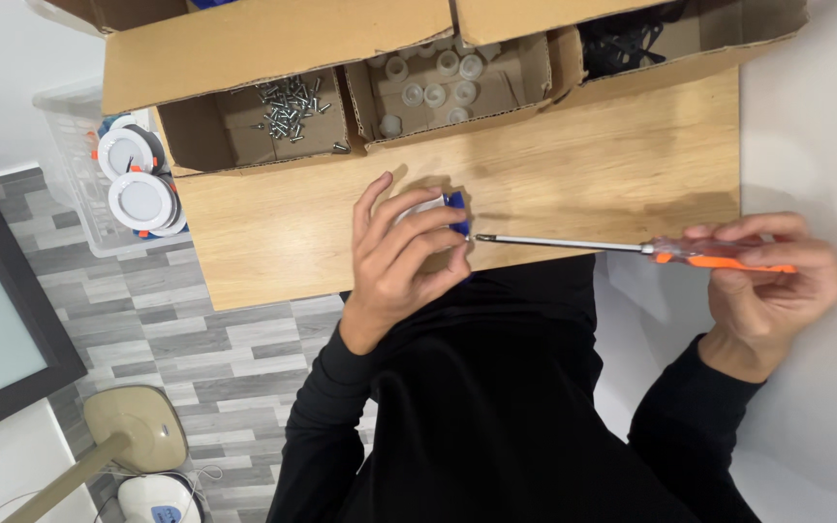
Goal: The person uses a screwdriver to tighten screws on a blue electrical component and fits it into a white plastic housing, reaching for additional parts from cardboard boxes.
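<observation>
My left hand (pixel 401 254) was clamped on a small white-and-blue fitting (pixel 453 209); my right hand (pixel 772 276) gripped the orange-handled screwdriver (pixel 632 248), its tip at the fitting. I judged I was driving a screw, needing steady turning

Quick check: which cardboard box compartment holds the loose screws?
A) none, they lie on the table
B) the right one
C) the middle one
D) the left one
D: the pile of loose screws lies in the left compartment of the cardboard box; the middle compartment holds small white caps, and the right one holds dark parts.
</observation>
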